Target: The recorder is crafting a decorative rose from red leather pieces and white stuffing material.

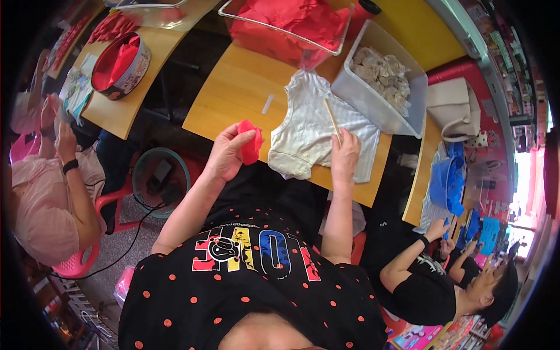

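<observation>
My left hand (pixel 224 154) is pinched closed on a small red petal-like piece (pixel 250 143), thin and curved like cloth or paper, just off the table's near edge. In my right hand (pixel 346 153) is a thin light wooden stick (pixel 330 112), its free end pointing away from me. That hand rests over a crumpled white shirt (pixel 303 125) spread on the wooden table (pixel 224 93). A short white strip (pixel 268 104) lies on the wood to the shirt's left.
Beyond the shirt stands a clear bin (pixel 326 49) of red pieces. A translucent bin (pixel 379 114) with clear plastic-wrapped items is at its right. A round tin (pixel 140 67) with red pieces sits on the left table. People work at left (pixel 52 216) and right (pixel 431 286).
</observation>
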### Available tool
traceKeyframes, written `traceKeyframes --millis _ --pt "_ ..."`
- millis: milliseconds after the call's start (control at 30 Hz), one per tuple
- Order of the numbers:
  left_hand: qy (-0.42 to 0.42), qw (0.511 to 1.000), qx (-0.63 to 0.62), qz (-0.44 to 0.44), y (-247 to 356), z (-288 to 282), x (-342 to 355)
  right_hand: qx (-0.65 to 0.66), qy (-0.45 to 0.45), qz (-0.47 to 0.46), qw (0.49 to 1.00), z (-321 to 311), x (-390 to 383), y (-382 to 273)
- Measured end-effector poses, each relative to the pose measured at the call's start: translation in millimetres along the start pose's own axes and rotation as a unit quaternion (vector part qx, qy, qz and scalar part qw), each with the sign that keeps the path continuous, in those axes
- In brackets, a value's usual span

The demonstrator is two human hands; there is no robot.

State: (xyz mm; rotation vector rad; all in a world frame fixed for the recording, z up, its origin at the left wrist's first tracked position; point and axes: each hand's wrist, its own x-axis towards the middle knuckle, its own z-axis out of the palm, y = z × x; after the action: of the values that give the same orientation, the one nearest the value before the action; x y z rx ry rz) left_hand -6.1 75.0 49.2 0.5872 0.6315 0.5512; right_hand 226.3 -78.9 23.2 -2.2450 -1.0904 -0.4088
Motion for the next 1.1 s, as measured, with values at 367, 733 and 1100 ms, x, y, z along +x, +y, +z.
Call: traceKeyframes --millis 367,733,1100 --pt "-0.056 0.994 -0.039 -0.086 -2.9 4.3 4.4 0.391 -0.107 0.252 0.879 -16.3 -19.6 -33.1" --pt "-0.062 0.992 0.043 -0.106 -16.5 11.8 -0.1 0.438 -0.247 0.172 0.847 -18.7 -14.7 -113.0" --pt "0.005 0.997 -0.020 -0.078 -22.5 17.9 1.8 0.425 -0.128 0.212 0.871 -5.4 -38.5 -109.2"
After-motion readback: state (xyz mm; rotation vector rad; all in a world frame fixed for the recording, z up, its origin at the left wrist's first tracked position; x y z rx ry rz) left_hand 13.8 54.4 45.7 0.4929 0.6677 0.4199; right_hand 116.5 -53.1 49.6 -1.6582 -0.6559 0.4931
